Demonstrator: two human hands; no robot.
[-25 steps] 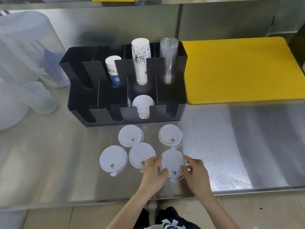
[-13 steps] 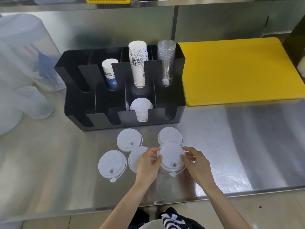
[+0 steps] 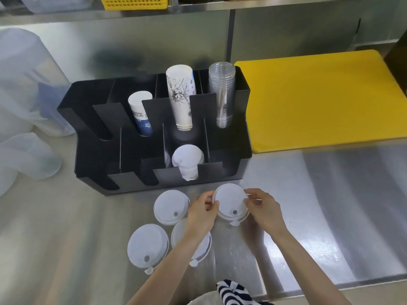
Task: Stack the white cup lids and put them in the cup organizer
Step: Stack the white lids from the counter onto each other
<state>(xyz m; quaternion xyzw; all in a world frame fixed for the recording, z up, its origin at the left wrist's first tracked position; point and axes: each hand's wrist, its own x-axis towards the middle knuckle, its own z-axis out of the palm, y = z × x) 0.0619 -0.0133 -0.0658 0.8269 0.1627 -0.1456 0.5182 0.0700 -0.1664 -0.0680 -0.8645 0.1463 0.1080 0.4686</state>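
Both hands pinch one white cup lid (image 3: 230,200) by its edges, my left hand (image 3: 201,213) on its left rim and my right hand (image 3: 264,209) on its right rim. It sits over the spot of the far right lid, which is hidden beneath it. Three more white lids lie on the steel counter: one at the far left (image 3: 170,205), one at the near left (image 3: 148,245), and one (image 3: 178,233) partly under my left wrist. The black cup organizer (image 3: 132,155) stands just behind, with a stack of white lids (image 3: 187,159) in a front slot.
Paper cup stacks (image 3: 179,95) and clear cups (image 3: 221,89) stand in the organizer's back slots. A yellow cutting board (image 3: 326,100) lies to the right. Translucent plastic jugs (image 3: 24,155) crowd the left. The counter's front edge (image 3: 330,285) runs close to my body.
My hands lifted the near right lid and carried it away from me, onto the far right lid in front of the organizer. The camera also moved closer.
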